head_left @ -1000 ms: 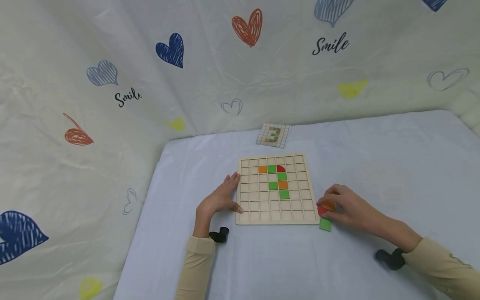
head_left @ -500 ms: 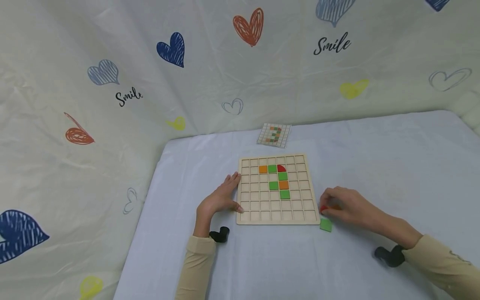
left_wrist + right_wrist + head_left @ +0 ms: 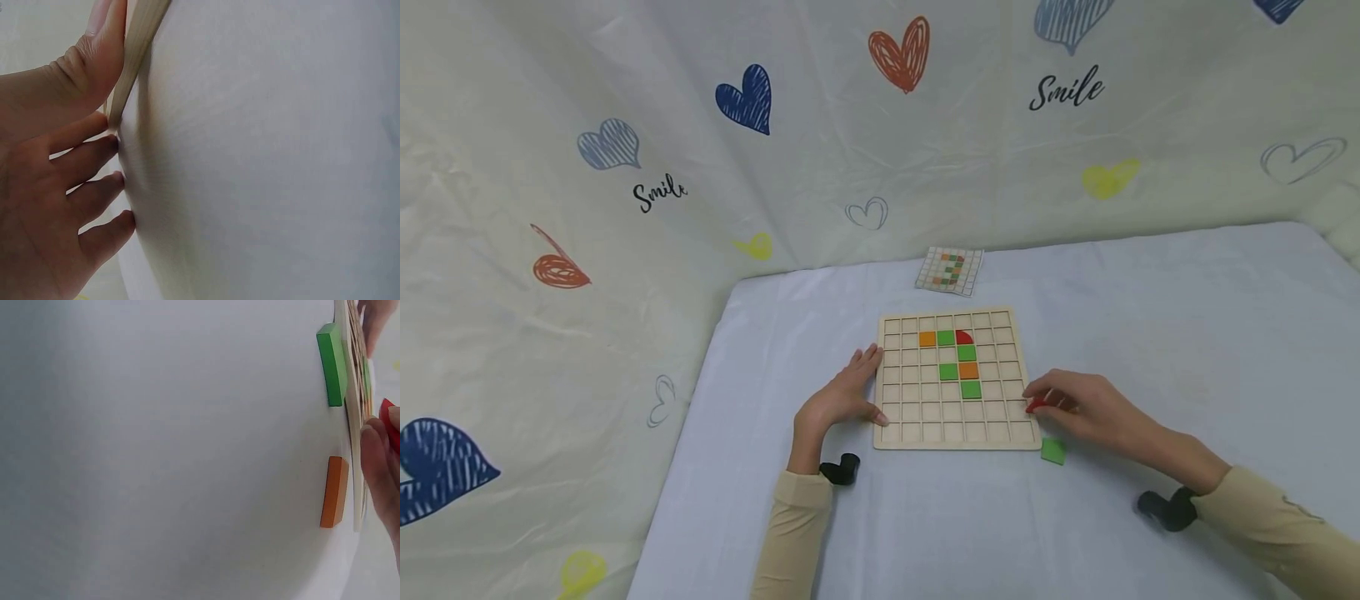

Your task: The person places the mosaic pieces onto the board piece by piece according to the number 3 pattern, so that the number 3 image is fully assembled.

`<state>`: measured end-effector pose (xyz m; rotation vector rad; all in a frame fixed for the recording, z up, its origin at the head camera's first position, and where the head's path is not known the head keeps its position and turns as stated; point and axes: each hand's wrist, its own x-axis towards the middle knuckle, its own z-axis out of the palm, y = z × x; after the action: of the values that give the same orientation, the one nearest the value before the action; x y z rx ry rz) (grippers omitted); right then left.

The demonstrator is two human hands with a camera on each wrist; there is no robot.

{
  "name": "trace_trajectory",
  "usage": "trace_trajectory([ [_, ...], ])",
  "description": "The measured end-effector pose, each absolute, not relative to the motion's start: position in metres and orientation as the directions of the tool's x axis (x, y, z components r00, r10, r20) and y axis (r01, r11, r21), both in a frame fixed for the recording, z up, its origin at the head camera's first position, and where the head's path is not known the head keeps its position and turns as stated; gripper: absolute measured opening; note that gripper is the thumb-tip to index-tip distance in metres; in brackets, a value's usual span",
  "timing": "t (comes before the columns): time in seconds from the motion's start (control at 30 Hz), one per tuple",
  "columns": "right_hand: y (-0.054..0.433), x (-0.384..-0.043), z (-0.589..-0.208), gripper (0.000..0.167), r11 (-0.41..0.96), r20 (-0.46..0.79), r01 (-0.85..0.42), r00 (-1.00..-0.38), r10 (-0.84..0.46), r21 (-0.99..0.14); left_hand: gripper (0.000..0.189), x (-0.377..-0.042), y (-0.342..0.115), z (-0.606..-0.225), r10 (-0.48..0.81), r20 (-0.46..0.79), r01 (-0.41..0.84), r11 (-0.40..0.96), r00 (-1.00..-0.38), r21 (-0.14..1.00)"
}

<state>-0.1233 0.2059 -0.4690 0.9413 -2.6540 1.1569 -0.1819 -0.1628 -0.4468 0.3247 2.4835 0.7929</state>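
A wooden grid board [image 3: 920, 414] lies on the white cloth. Green and orange square tiles and one red rounded tile [image 3: 963, 337] sit in its cells. My left hand [image 3: 837, 400] rests along the board's left side, fingers spread and thumb at the lower left rim. At the right rim my right hand [image 3: 1081, 406] pinches another red tile [image 3: 1035, 405], held up over the edge. In the right wrist view an orange tile [image 3: 334, 492] and a green tile [image 3: 333, 365] lie on the cloth beside the board; the orange one is mostly hidden by the hand from the head view.
Behind the board lies a pattern card [image 3: 949, 271] with a printed grid of coloured shapes. A black wrist device [image 3: 841, 469] sits at the left wrist, another [image 3: 1167, 509] at the right. A white cloth wall with hearts [image 3: 865, 213] rises at the back.
The right hand picked the red tile up from the cloth beside the board and moved left to the rim with it. The orange tile stayed behind on the cloth. The left hand kept still.
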Motion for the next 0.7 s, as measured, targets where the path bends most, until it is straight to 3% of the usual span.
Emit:
trace_trajectory([
  [0.13,0.202,-0.124,-0.467,0.029,0.529,0.248,-0.513,-0.834,-0.492,-0.676,0.115,-0.182,-0.162,-0.447,0.366,-0.394,0.072,0.803,-0.843,0.591],
  [0.53,0.176,-0.132,-0.468,0.025,0.513,0.230,-0.488,-0.844,-0.485,-0.706,0.116,-0.184,-0.163,-0.452,0.360,-0.401,0.071,0.812,-0.843,0.579],
  [0.7,0.163,-0.135,-0.467,0.020,0.502,0.163,-0.441,-0.849,-0.503,-0.744,0.116,-0.183,-0.163,-0.451,0.363,-0.398,0.073,0.809,-0.843,0.583],
])
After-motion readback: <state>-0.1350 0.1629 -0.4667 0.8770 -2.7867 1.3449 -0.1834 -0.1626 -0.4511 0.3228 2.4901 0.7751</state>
